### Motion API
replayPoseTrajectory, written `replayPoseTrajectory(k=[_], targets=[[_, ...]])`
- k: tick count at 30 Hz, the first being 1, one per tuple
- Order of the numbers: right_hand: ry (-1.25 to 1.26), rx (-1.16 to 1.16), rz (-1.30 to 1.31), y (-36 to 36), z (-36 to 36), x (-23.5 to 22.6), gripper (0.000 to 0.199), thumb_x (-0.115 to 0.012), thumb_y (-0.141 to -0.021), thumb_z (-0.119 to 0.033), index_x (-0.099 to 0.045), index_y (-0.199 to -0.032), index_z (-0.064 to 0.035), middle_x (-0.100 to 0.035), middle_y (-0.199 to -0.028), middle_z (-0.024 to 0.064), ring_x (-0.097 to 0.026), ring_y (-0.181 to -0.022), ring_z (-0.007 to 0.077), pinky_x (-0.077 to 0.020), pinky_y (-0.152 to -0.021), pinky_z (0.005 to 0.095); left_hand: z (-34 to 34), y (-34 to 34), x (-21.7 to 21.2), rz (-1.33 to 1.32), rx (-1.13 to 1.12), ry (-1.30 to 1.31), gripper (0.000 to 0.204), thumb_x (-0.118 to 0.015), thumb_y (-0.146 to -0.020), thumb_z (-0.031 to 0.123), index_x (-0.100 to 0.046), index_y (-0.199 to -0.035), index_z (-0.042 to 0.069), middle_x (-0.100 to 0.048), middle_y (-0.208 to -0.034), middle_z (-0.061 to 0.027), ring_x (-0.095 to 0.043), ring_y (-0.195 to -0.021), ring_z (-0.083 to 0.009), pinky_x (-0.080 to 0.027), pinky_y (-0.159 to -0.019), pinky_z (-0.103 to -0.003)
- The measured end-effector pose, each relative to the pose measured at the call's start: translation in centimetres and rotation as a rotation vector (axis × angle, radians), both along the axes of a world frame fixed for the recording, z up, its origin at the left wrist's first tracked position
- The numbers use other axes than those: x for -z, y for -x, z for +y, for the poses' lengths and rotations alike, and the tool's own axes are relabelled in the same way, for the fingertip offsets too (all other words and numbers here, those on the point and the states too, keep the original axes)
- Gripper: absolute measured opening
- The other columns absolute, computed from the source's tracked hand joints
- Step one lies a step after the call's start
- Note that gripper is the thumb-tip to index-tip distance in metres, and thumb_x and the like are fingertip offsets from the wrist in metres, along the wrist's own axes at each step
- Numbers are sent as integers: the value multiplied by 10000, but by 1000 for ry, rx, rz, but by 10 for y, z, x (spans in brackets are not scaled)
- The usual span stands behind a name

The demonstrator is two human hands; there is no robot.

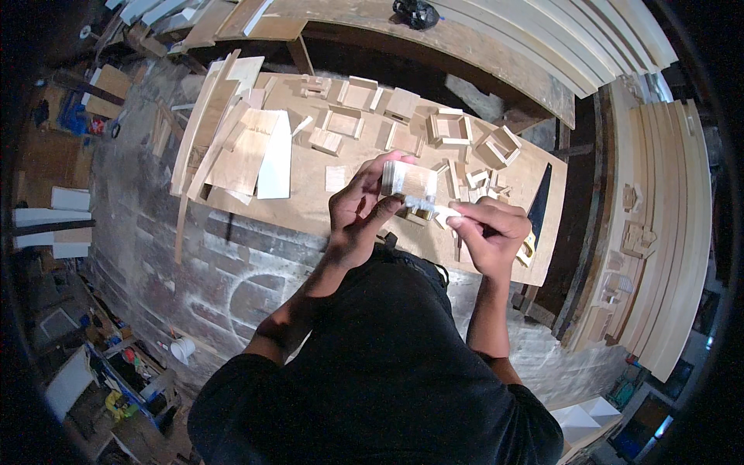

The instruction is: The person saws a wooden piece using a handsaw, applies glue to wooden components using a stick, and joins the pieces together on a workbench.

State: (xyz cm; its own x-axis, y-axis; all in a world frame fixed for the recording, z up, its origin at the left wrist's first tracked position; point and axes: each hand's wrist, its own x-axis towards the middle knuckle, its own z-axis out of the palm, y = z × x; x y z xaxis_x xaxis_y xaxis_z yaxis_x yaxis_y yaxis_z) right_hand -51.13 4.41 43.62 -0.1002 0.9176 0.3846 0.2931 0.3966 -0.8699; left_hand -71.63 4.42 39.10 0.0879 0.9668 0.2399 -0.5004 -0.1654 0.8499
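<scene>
Holding a small wooden box (408, 181) in left hand (358, 208), right hand (488, 229) pinching white strip (425, 204)

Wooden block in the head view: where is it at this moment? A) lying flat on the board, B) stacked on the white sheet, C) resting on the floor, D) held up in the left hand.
D: the left hand grips the wooden block above the board, while the right hand works at its lower edge.
</scene>
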Motion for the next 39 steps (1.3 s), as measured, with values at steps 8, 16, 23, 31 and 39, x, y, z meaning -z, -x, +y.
replayPoseTrajectory(k=[8, 16, 23, 31, 39], targets=[[-9, -51, -50, 6, 8, -7, 215, -825, -712, -37, -786, -922, -17, -529, -544, 2, -415, -480, 46, -290, -453, 228, 5, 0, 2, 46, -35, -52, 546, -632, -958, 97, -416, -1442, -35, -509, -1412, -191, -500, -1298, -241, -419, -1078, -388], [82, 6, -47, 10, 11, 8, 167, -800, -754, -23, -786, -920, -16, -614, -603, 16, -444, -507, 55, -305, -478, 219, 7, 10, 2, 92, -68, 46, 548, -641, -956, 104, -423, -1436, -44, -514, -1398, -174, -489, -1293, -227, -398, -1088, -374], [478, 354, -145, -6, 23, 102, 181, -800, -783, -130, -779, -918, -12, -659, -637, 47, -518, -583, 46, -393, -527, 223, 11, 49, 42, 137, -161, 295, 474, -731, -887, 58, -571, -1318, -58, -652, -1190, -98, -612, -1079, -133, -487, -940, -272], [559, 149, -638, 47, 81, 246, 267, -785, -718, -294, -755, -795, -40, -691, -739, 208, -692, -698, 361, -560, -680, 430, 11, 82, 60, 413, -24, 248, 390, -737, -857, 87, -638, -1197, -77, -695, -1031, -97, -623, -898, -109, -504, -838, -261], [565, 33, -818, 60, 101, 284, 202, -781, -711, -261, -763, -788, -75, -709, -814, 206, -703, -791, 358, -574, -762, 441, 4, 76, 70, 264, 21, 499, 300, -721, -884, 98, -675, -1145, -43, -698, -999, -61, -635, -924, -122, -507, -851, -269]])
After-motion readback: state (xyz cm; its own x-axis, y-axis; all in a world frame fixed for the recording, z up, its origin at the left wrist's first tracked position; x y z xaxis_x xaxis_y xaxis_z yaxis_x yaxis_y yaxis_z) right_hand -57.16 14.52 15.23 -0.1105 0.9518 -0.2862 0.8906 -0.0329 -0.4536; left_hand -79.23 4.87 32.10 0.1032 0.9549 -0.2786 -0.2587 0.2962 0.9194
